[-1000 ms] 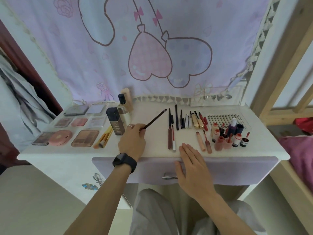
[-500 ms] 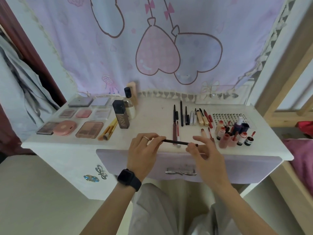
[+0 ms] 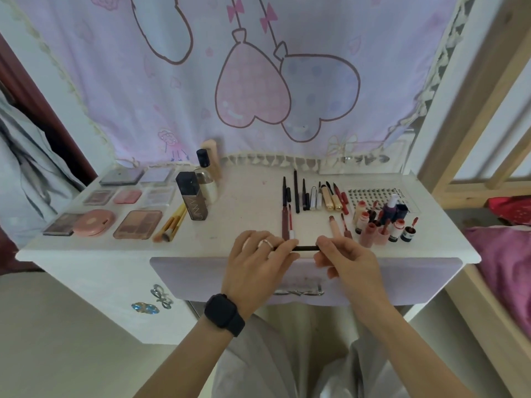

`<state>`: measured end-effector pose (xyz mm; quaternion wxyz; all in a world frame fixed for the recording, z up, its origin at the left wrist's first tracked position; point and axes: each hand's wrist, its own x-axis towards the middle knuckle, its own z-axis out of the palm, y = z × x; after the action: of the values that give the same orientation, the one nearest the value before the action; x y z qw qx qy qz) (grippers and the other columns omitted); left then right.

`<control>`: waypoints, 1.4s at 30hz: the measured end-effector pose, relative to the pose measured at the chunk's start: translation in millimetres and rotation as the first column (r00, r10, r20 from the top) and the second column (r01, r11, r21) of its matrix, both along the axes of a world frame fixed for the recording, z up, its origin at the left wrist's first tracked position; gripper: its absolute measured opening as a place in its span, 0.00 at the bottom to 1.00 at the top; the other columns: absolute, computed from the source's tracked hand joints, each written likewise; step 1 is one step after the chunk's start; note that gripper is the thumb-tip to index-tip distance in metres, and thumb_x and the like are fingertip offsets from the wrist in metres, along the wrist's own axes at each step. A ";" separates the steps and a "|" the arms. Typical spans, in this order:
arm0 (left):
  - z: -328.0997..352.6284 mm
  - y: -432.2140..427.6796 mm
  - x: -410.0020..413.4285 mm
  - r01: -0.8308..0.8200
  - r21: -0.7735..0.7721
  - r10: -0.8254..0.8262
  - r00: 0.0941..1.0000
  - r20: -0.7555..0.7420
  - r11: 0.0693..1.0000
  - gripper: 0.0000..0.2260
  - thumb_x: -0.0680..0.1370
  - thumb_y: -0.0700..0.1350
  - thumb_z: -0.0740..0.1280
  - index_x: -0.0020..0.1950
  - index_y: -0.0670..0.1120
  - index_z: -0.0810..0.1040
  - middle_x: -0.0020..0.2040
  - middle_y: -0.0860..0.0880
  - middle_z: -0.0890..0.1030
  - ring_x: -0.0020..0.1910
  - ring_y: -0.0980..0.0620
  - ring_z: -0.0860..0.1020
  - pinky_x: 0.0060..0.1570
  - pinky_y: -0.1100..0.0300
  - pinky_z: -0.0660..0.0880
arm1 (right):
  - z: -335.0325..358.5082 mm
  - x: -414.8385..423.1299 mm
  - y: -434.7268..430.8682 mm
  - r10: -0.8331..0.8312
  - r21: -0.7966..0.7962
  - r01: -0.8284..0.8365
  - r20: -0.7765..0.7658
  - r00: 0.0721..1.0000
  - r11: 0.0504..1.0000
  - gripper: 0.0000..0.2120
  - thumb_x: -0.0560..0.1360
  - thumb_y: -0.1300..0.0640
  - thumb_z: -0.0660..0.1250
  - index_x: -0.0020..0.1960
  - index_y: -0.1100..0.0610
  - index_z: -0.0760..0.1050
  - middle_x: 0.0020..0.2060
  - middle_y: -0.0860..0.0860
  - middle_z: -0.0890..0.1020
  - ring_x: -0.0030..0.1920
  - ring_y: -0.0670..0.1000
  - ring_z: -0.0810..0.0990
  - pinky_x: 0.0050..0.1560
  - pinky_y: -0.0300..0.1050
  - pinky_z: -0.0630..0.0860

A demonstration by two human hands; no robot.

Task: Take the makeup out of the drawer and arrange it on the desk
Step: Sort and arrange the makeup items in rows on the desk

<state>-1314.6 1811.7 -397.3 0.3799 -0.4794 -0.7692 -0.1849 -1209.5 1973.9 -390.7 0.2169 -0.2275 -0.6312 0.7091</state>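
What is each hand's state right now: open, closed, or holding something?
Left hand: closed, pinching one end of the thin dark pencil.
Right hand: closed, pinching the pencil's other end.

Looks like a bedroom at home: white wooden vanity desk (image 3: 247, 202), lilac cartoon heart-balloon cloth (image 3: 201, 81) hanging behind, pale wooden bed frame (image 3: 474, 110) with pink bedding (image 3: 505, 262) just beside.

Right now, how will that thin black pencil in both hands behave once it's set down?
Probably stiff: the black pencil spans straight between the left hand and right hand without sagging. It looks slim and round, so it may roll; it is near the desk's front edge.
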 end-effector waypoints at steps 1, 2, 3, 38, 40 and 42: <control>2.2 3.8 3.3 0.009 -0.010 -0.008 1.000 0.016 1.000 0.13 0.83 0.51 0.62 0.52 0.48 0.84 0.43 0.51 0.82 0.41 0.47 0.79 0.46 0.52 0.76 | 0.4 -0.1 -0.1 0.010 -0.018 -0.010 0.007 1.000 1.000 0.12 0.70 0.44 0.72 0.43 0.53 0.84 0.36 0.54 0.86 0.31 0.48 0.80 0.30 0.37 0.75; 4.9 6.8 4.8 0.016 -0.014 -0.015 0.999 0.034 1.000 0.15 0.84 0.51 0.60 0.50 0.46 0.83 0.40 0.50 0.80 0.37 0.48 0.76 0.39 0.53 0.75 | 1.1 0.0 0.4 0.033 -0.031 -0.032 0.023 0.999 0.999 0.14 0.72 0.43 0.71 0.42 0.53 0.83 0.35 0.53 0.85 0.28 0.49 0.77 0.27 0.38 0.73; 7.6 9.0 4.8 0.023 -0.016 -0.023 0.999 0.044 1.000 0.16 0.85 0.51 0.59 0.49 0.45 0.82 0.39 0.49 0.78 0.35 0.48 0.73 0.34 0.55 0.73 | 1.1 0.2 1.6 0.069 -0.032 -0.068 0.054 0.996 0.997 0.17 0.74 0.41 0.69 0.41 0.55 0.82 0.33 0.53 0.82 0.25 0.49 0.73 0.24 0.38 0.70; 55.2 -14.3 -27.6 -0.157 0.451 -0.383 0.333 0.862 0.878 0.08 0.85 0.49 0.59 0.58 0.49 0.76 0.47 0.53 0.86 0.37 0.52 0.80 0.35 0.63 0.74 | 60.5 -9.9 3.1 -0.030 -0.363 -0.038 -0.178 0.984 0.931 0.17 0.83 0.52 0.62 0.39 0.53 0.81 0.31 0.48 0.74 0.23 0.45 0.65 0.19 0.36 0.58; 62.0 -1.7 -18.5 -0.166 0.496 -0.473 0.158 0.867 0.852 0.09 0.85 0.48 0.58 0.58 0.45 0.74 0.51 0.51 0.86 0.41 0.50 0.82 0.37 0.59 0.75 | 52.2 -12.5 -2.8 0.011 -0.370 -0.064 -0.144 0.990 0.927 0.13 0.82 0.54 0.64 0.44 0.56 0.83 0.35 0.48 0.77 0.24 0.45 0.67 0.20 0.36 0.60; 68.7 9.9 -9.9 -0.172 0.542 -0.549 0.012 0.836 0.822 0.10 0.84 0.50 0.60 0.57 0.43 0.73 0.54 0.50 0.86 0.47 0.49 0.84 0.38 0.60 0.77 | 45.4 -15.5 -6.7 0.013 -0.366 -0.048 -0.097 0.995 0.929 0.10 0.81 0.56 0.66 0.46 0.54 0.86 0.37 0.49 0.81 0.25 0.45 0.69 0.21 0.36 0.62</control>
<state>-1324.4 1821.7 -328.5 -0.1790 -0.2002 -0.6535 -0.7077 -1225.0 1967.1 -345.3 0.1884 -0.2212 -0.4798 0.8279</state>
